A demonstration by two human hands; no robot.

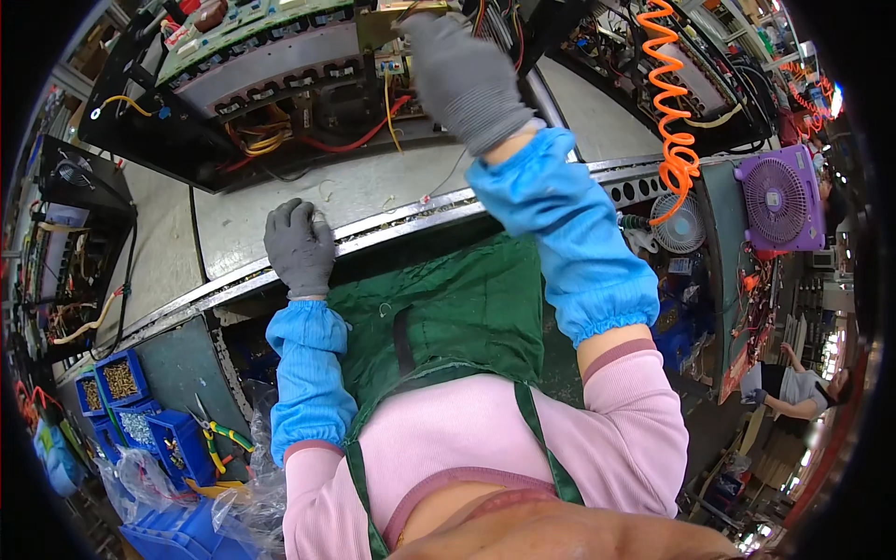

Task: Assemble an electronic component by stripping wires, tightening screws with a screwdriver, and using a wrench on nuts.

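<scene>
My left hand (299,245), in a grey glove with a blue sleeve cover, rests palm down on the near metal edge of the grey conveyor bench (280,210), fingers spread and holding nothing. My right hand (462,75), also grey-gloved, reaches forward onto the black open chassis (280,84) full of circuit boards and red and yellow wires. Its fingertips are at a small part near the chassis's upper middle; whether it grips anything is hidden by the back of the glove.
An orange coiled hose (674,103) hangs at the right above a second chassis. A purple fan (779,198) and a small white fan (679,224) stand at the right. Blue bins of screws (121,378) and green-handled pliers (219,431) lie at lower left. Another person (803,392) sits far right.
</scene>
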